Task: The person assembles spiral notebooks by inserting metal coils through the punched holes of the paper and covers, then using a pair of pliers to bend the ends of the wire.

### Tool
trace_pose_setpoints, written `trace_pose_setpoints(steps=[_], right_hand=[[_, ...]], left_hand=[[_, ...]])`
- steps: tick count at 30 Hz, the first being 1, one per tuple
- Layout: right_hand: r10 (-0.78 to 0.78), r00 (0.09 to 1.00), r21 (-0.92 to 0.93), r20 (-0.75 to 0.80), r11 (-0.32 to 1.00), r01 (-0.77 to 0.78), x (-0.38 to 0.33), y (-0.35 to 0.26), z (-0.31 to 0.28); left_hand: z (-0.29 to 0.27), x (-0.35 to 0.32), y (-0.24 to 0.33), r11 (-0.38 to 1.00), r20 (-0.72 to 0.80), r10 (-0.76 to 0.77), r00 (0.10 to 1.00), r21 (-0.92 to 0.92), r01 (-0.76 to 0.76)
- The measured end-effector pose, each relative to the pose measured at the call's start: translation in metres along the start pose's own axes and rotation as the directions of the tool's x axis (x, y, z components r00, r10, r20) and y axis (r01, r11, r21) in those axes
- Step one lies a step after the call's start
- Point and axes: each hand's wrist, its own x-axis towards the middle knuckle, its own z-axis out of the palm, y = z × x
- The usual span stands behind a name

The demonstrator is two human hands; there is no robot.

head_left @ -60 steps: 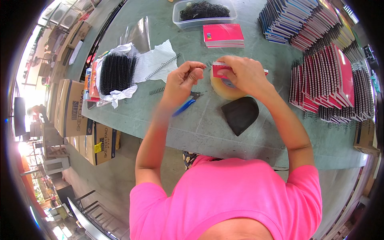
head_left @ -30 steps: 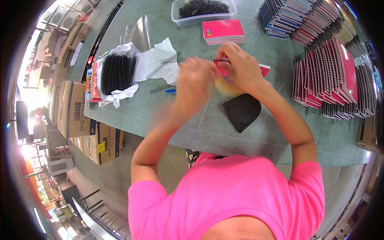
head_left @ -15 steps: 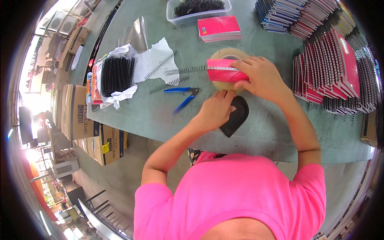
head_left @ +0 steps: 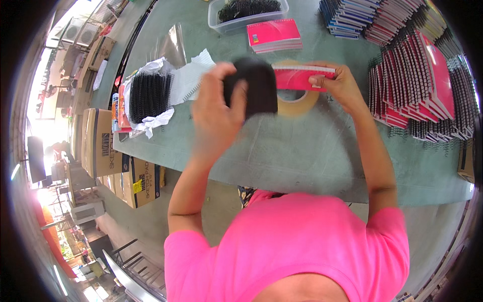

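Observation:
My left hand [head_left: 219, 113], blurred by motion, grips a black flat pad [head_left: 259, 85] with rounded corners, raised above the table. The pad's right edge comes up against the left end of a small pink-red notebook [head_left: 297, 79]; whether they touch I cannot tell. Pinched at its right end by my right hand [head_left: 342, 85], that notebook lies sideways with its white, hole-lined edge facing away from me. Beneath it is a wide roll of clear yellowish tape [head_left: 302, 104], partly covered. Loose black wire coils [head_left: 188, 90] on white paper [head_left: 193, 68] are mostly hidden behind my left hand.
A short stack of pink-red notebooks [head_left: 274, 35] sits beyond my hands, beside a clear plastic tub [head_left: 221, 25] of black coils. Tall piles of coil-bound notebooks [head_left: 410, 83] crowd the right. At left lies a black coil bundle [head_left: 148, 95]; cardboard boxes [head_left: 98, 143] stand past the table edge.
My left hand has lifted the black pad off the table and brought it up to the left. The notebook has shifted right and turned its holed edge away. The blue-handled cutters are now hidden.

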Motion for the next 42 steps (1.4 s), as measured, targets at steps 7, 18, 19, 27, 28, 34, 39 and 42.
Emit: trace_pose_setpoints(steps=[7, 18, 19, 27, 28, 34, 39, 42], right_hand=[[-0.024, 0.999, -0.079, 0.049, 0.996, 0.028, -0.003, 0.003, 0.001], [-0.076, 0.99, -0.09, 0.115, 0.992, 0.087, -0.006, 0.009, 0.0], [-0.069, 0.992, -0.053, 0.102, 0.996, 0.075, -0.006, 0.008, 0.001], [-0.058, 0.996, -0.04, 0.073, 0.997, 0.061, -0.008, 0.023, -0.001], [-0.076, 0.993, -0.019, 0.087, 0.997, 0.077, -0.008, 0.02, 0.001], [-0.074, 0.992, -0.032, 0.106, 0.996, 0.078, -0.01, 0.023, -0.002], [-0.139, 0.983, -0.005, 0.117, 0.99, 0.141, -0.012, 0.02, 0.001], [-0.077, 0.982, -0.044, 0.17, 0.995, 0.086, -0.015, 0.025, -0.002]], left_hand=[[0.008, 0.004, 0.003, 0.988, 0.106, 0.06, 0.993, 0.134, -0.074], [0.033, 0.022, -0.01, 0.968, -0.161, 0.245, 0.956, -0.023, -0.252], [0.036, 0.016, -0.007, 0.973, 0.0, 0.231, 0.973, -0.019, -0.231], [0.034, 0.025, 0.011, 0.964, 0.107, 0.266, 0.958, -0.053, -0.262], [0.041, 0.017, 0.009, 0.97, 0.192, 0.242, 0.951, -0.057, -0.235], [0.04, 0.033, 0.018, 0.975, -0.029, 0.212, 0.977, -0.053, -0.214], [0.061, 0.02, 0.015, 0.946, 0.161, 0.323, 0.933, -0.088, -0.312], [0.065, 0.033, 0.019, 0.961, 0.058, 0.26, 0.964, -0.11, -0.253]])
